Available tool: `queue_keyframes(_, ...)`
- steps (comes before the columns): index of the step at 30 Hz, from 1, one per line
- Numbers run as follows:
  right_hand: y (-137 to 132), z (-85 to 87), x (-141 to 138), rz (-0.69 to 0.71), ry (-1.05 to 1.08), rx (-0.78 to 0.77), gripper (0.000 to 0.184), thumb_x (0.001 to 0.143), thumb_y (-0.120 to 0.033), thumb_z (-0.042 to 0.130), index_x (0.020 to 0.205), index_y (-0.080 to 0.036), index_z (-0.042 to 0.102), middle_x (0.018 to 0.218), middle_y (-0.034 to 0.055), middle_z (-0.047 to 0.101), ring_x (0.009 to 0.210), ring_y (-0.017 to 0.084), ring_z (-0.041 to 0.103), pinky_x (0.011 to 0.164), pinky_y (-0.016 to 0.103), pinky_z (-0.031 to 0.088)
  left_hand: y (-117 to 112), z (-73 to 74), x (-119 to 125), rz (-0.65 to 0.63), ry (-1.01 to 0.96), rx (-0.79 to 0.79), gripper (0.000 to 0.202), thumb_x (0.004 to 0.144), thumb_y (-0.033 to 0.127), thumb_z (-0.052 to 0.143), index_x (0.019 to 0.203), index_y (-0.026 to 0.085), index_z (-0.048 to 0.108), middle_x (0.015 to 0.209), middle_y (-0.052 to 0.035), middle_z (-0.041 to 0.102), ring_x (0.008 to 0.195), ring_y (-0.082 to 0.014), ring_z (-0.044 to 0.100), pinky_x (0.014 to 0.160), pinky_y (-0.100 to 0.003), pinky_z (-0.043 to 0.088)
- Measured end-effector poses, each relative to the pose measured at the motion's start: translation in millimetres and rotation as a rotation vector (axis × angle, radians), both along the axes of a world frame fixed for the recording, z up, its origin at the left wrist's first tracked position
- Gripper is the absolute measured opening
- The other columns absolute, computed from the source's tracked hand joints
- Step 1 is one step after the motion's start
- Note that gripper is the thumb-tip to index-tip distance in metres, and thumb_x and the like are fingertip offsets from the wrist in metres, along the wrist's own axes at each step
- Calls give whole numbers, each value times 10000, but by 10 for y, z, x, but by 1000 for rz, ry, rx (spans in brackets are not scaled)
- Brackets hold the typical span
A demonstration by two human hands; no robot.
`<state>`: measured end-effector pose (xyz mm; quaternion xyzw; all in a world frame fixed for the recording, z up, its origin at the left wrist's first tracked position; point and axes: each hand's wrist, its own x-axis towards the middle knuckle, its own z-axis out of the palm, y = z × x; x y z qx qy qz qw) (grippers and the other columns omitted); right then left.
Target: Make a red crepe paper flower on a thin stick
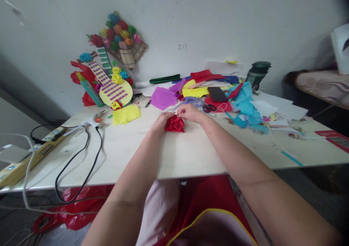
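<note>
A bunched red crepe-paper flower (175, 124) is between my two hands, low over the middle of the white table. My left hand (160, 123) closes on its left side. Thumb and fingers of my right hand (188, 112) are pinched together at its upper edge; what exactly they pinch is too small to make out. Just beyond my hands lie a bundle of pale purple cord (194, 101) and black-handled scissors (209, 108). Purple paper sheets (163, 98) lie farther left, and a dark phone (217, 94) rests to the right.
A glue gun (91, 121) with a black cable and a power strip (46, 149) occupy the left side. Paper-flower decorations (116, 89) lean on the wall behind yellow paper (126, 114). Crumpled blue paper (247, 106) and a dark bottle (257, 75) stand right.
</note>
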<state>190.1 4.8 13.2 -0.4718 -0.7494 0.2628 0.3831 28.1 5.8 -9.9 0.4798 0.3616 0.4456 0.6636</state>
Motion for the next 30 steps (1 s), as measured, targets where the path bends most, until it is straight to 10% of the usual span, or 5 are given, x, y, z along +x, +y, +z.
queue_keyframes(30,-152,157,-22,-31,70,-248,19,636,-123,637,654,-119,631,476,-46,511,461,56,451,457,189,334,24,0,-69,-100,35,52,200,601,236,739,653,76,632,557,-67,633,477,-130,580,498,-226,432)
